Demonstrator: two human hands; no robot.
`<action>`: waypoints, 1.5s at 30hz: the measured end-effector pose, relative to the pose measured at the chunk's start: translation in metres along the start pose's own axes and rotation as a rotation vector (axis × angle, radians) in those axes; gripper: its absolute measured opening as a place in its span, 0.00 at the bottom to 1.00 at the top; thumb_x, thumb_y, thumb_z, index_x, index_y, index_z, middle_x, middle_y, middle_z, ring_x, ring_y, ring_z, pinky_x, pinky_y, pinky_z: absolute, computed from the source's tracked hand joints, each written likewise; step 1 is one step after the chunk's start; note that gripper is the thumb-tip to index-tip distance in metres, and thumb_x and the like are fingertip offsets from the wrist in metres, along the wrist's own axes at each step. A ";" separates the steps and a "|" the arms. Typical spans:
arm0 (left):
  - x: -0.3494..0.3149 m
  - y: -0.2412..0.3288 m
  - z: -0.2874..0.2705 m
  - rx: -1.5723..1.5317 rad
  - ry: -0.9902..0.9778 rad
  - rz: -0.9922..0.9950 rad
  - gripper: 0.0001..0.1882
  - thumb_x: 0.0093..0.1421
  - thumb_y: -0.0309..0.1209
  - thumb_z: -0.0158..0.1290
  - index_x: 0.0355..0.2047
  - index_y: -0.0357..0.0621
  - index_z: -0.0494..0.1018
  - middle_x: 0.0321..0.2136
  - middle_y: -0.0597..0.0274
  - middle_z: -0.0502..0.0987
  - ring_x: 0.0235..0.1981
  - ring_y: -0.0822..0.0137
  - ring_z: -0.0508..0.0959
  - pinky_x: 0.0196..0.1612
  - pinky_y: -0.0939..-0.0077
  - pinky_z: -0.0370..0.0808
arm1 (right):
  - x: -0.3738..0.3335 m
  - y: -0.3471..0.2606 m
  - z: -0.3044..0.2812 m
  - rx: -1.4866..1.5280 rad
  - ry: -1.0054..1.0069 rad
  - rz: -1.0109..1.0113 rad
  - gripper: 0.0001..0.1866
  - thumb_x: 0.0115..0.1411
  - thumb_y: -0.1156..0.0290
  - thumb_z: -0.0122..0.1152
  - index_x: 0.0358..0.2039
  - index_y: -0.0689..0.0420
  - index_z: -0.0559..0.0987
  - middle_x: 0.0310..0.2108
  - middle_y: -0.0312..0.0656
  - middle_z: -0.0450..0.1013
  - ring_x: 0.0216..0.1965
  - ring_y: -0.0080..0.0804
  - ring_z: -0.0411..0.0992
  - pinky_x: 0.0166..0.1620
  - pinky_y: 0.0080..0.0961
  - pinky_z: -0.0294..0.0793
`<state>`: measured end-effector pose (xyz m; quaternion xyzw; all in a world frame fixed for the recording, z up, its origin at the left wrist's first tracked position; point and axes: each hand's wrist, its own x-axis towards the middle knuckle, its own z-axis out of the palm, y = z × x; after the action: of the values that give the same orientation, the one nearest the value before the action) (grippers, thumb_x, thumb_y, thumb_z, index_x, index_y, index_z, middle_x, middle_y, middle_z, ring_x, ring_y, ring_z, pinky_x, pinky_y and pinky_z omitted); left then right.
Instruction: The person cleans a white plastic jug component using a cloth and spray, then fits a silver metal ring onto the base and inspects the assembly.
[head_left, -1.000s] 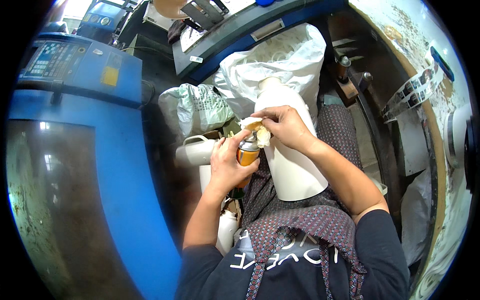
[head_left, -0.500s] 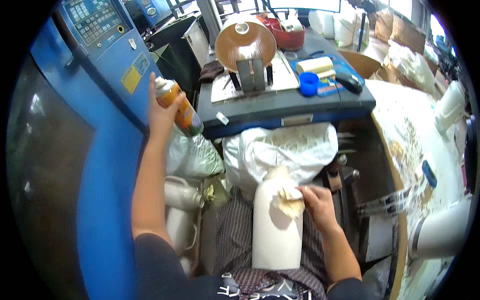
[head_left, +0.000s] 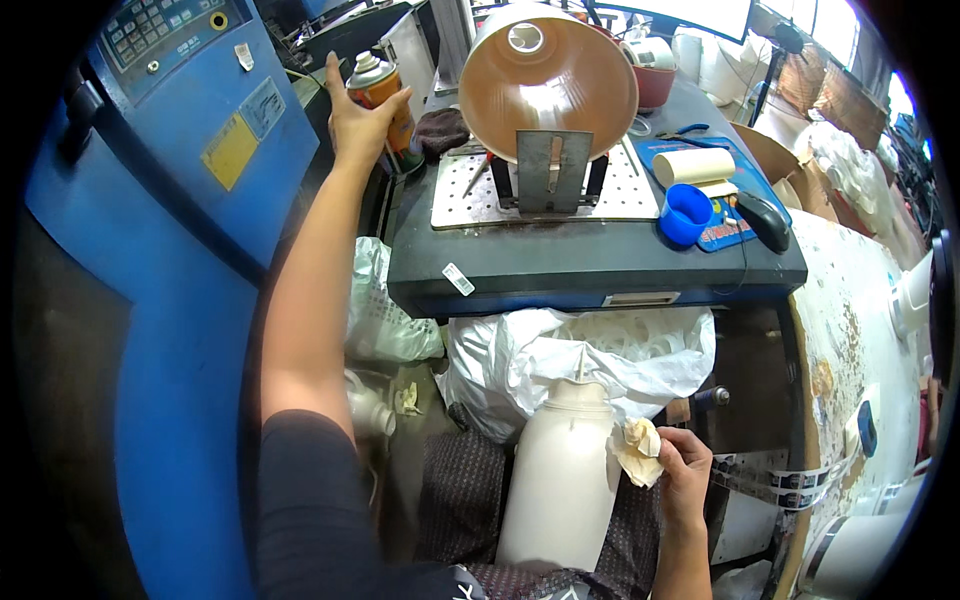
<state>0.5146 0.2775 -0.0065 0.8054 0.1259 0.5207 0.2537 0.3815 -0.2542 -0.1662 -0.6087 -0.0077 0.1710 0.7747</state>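
A cream jug body (head_left: 560, 485) rests on the patterned apron (head_left: 460, 490), neck pointing away. Beside its shoulder, the right hand (head_left: 685, 468) pinches a crumpled wipe (head_left: 640, 455). Farther off, the left hand (head_left: 360, 128) curls around an orange aerosol can (head_left: 401, 132) near the desk (head_left: 560, 253).

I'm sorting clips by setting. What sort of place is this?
Probably a workshop or small factory: a blue machine with a button panel, a perforated plate and a spray can suggest it.

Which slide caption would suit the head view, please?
Left hand around a spray can; right hand holding a crumpled rag beside a jug.
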 end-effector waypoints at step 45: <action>-0.352 0.114 -0.030 -0.503 -0.953 -0.566 0.14 0.63 0.27 0.47 0.49 0.43 0.74 0.28 0.67 0.78 0.31 0.76 0.73 0.37 0.81 0.70 | 0.036 -0.022 0.072 -1.090 -0.618 -0.332 0.08 0.52 0.74 0.63 0.30 0.66 0.80 0.30 0.44 0.72 0.29 0.38 0.73 0.36 0.33 0.73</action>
<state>0.3306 0.0258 -0.2079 0.8005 0.0807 0.0293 0.5932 0.4057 -0.1812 -0.1342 -0.8282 -0.4100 0.1878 0.3327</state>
